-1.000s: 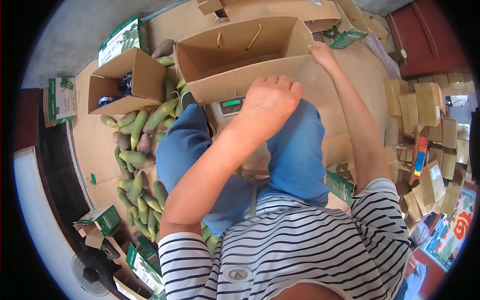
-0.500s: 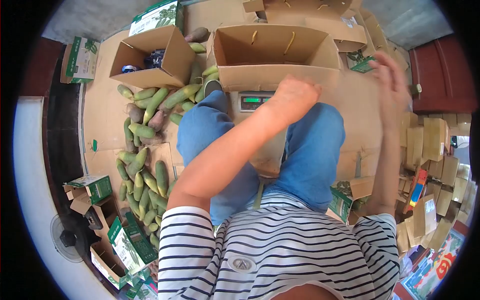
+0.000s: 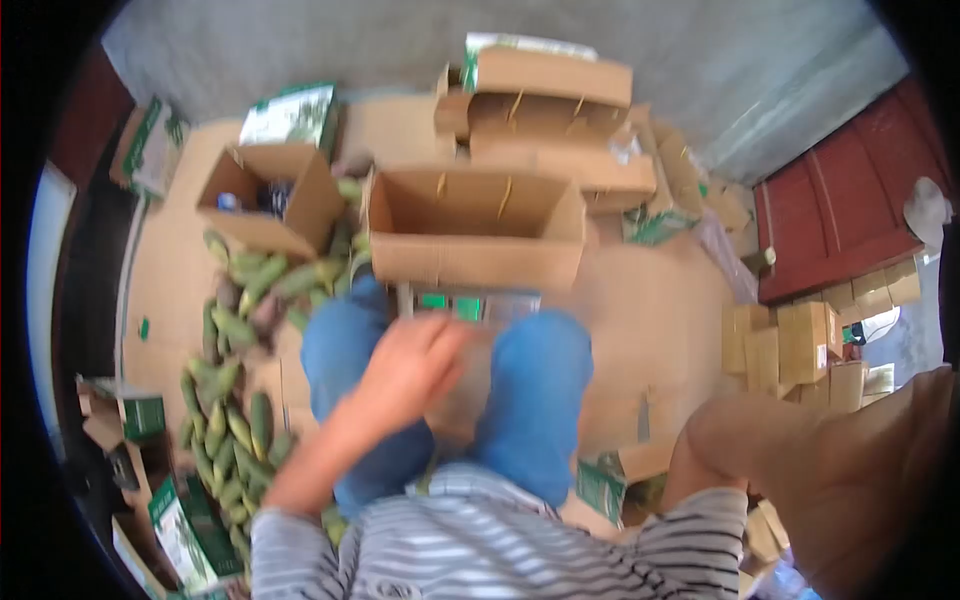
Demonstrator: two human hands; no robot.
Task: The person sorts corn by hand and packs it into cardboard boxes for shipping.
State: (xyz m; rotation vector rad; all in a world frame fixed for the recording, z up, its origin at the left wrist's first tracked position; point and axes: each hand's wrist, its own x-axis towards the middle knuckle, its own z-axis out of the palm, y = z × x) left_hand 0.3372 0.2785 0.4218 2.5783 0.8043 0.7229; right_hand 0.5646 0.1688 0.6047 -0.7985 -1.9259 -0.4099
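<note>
My left hand (image 3: 415, 362) hovers in front of the scale, over the gap between my knees. Its fingers are blurred but look loosely bent and apart, with nothing seen in them. Behind it, the scale (image 3: 455, 305) shows lit green displays. An open cardboard box (image 3: 475, 262) with yellow cord handles stands just beyond the scale; the part of its inside that shows holds nothing visible. My right arm is raised close to the camera at the right edge. The right hand (image 3: 880, 470) there is smeared and dark, so its fingers cannot be made out.
Green radishes (image 3: 235, 425) lie piled on the left. A smaller carton (image 3: 270, 205) with dark items stands behind them. More open cartons (image 3: 560, 140) are along the back wall, and stacked boxes (image 3: 805, 340) stand right. Green-and-white cartons (image 3: 185, 535) lie at lower left.
The view has tilted up and shifted right. My left hand has moved back from the box's front towards my knees. My right hand has swung from beside the box up close to the camera.
</note>
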